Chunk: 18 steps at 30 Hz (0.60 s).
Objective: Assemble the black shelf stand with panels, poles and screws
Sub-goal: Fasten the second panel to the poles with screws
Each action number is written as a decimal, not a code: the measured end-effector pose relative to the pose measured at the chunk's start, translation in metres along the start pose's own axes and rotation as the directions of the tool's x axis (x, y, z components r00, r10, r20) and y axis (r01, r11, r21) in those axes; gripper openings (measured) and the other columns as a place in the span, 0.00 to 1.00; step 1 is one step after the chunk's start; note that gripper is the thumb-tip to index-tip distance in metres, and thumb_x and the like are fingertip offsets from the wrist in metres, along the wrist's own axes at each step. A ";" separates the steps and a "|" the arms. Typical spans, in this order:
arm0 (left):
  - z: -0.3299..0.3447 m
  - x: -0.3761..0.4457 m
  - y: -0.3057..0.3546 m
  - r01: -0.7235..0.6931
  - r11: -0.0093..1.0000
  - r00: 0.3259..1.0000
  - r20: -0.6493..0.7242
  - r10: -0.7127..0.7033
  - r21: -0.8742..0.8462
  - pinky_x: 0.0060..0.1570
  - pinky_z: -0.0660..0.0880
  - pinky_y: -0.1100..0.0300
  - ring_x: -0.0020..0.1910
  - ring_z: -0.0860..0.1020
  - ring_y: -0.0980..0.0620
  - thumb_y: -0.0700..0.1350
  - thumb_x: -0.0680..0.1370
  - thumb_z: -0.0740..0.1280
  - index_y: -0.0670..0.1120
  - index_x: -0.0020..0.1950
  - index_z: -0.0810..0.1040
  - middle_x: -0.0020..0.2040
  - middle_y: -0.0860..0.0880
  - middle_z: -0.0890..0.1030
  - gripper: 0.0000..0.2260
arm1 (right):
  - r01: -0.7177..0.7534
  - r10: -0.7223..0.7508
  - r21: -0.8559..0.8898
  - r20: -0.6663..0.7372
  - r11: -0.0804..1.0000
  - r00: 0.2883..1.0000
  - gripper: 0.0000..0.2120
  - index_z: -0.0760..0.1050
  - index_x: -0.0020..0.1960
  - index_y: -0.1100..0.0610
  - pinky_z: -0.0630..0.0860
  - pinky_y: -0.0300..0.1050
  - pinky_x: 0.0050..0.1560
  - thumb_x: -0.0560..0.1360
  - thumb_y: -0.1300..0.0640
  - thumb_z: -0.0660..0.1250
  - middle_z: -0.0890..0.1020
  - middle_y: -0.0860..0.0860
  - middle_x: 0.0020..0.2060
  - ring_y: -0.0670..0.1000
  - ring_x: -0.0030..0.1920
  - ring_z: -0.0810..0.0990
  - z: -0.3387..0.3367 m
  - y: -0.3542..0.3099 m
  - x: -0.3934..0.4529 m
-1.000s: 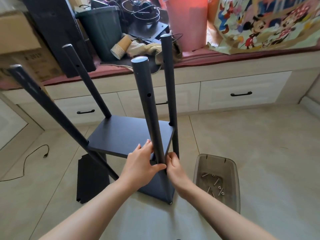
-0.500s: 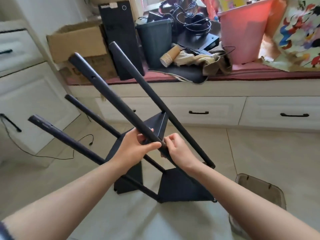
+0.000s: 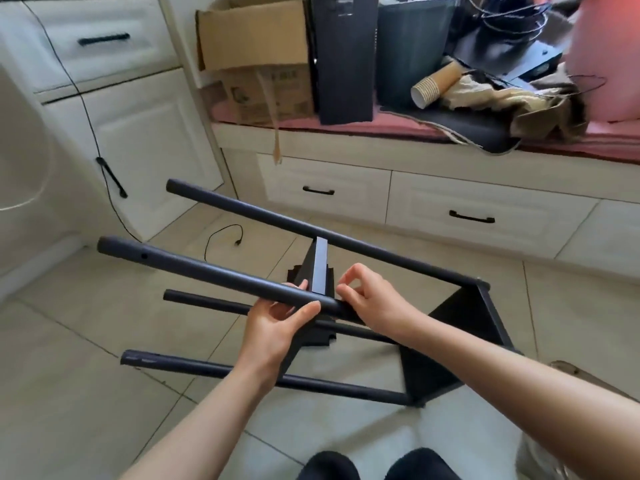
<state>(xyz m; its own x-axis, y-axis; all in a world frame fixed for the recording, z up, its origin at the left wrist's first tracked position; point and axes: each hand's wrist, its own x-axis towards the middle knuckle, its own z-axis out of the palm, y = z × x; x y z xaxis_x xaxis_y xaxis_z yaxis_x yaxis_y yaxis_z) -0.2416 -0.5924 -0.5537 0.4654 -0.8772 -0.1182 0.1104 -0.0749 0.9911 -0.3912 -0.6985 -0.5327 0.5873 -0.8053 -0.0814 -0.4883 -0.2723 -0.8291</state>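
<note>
The black shelf stand lies tipped on its side on the floor, its several poles pointing left. The nearest upper pole (image 3: 214,273) has a screw hole near its free end. My left hand (image 3: 277,323) grips this pole from below, thumb over the top. My right hand (image 3: 372,301) holds the same pole just to the right, index finger and thumb curled above it. The middle panel (image 3: 318,266) stands on edge behind my hands. The end panel (image 3: 485,327) stands at the right. A spare black panel (image 3: 323,336) lies flat under the frame.
A clear plastic screw box (image 3: 568,372) peeks out behind my right forearm. White drawers (image 3: 478,216) run along the back under a bench with a cardboard box (image 3: 256,50), a tall black panel (image 3: 344,57), paper cups (image 3: 434,84) and a pink bucket (image 3: 606,53). A cable (image 3: 221,237) lies on the tiles.
The stand has been tipped from upright over to the left until its poles lie almost level. Both hands stayed on the near pole; the view swung left.
</note>
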 end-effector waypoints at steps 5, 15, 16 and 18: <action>-0.019 -0.010 -0.037 0.029 0.993 0.999 -0.035 -0.033 -0.111 0.52 0.78 0.68 0.60 0.82 0.52 0.42 0.70 0.76 0.41 0.57 0.78 0.59 0.46 0.84 0.17 | 0.002 0.000 -0.026 0.087 1.000 0.996 0.02 0.70 0.51 0.49 0.81 0.45 0.47 0.82 0.51 0.61 0.82 0.50 0.42 0.48 0.43 0.82 0.025 0.006 -0.002; -0.044 -0.011 -0.088 0.085 0.961 0.992 -0.063 -0.105 -0.265 0.65 0.74 0.51 0.60 0.81 0.44 0.42 0.67 0.76 0.41 0.55 0.77 0.53 0.45 0.85 0.19 | -0.020 0.042 -0.099 0.232 0.995 0.972 0.04 0.70 0.48 0.48 0.76 0.41 0.43 0.82 0.52 0.62 0.80 0.48 0.44 0.49 0.45 0.80 0.055 0.017 0.004; -0.045 -0.012 -0.093 0.094 0.954 0.991 -0.063 -0.117 -0.286 0.66 0.73 0.50 0.60 0.81 0.44 0.42 0.67 0.76 0.41 0.54 0.78 0.53 0.45 0.85 0.18 | -0.022 0.048 -0.105 0.251 0.994 0.967 0.05 0.70 0.47 0.47 0.75 0.40 0.42 0.82 0.52 0.62 0.80 0.47 0.44 0.49 0.46 0.80 0.058 0.018 0.004; -0.046 -0.014 -0.105 0.112 0.936 0.987 -0.073 -0.144 -0.333 0.67 0.73 0.49 0.59 0.81 0.44 0.40 0.67 0.75 0.41 0.53 0.78 0.52 0.45 0.85 0.17 | -0.028 0.063 -0.128 0.283 0.991 0.957 0.07 0.69 0.45 0.45 0.74 0.39 0.41 0.81 0.52 0.63 0.80 0.47 0.43 0.48 0.44 0.80 0.063 0.023 0.005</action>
<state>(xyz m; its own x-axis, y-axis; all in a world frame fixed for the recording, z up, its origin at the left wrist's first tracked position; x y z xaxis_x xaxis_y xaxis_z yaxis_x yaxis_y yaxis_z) -0.2189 -0.5502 -0.6585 0.5074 -0.8202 -0.2643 0.4485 -0.0106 0.8937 -0.3590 -0.6755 -0.5869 0.7140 -0.6387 -0.2870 -0.5828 -0.3150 -0.7491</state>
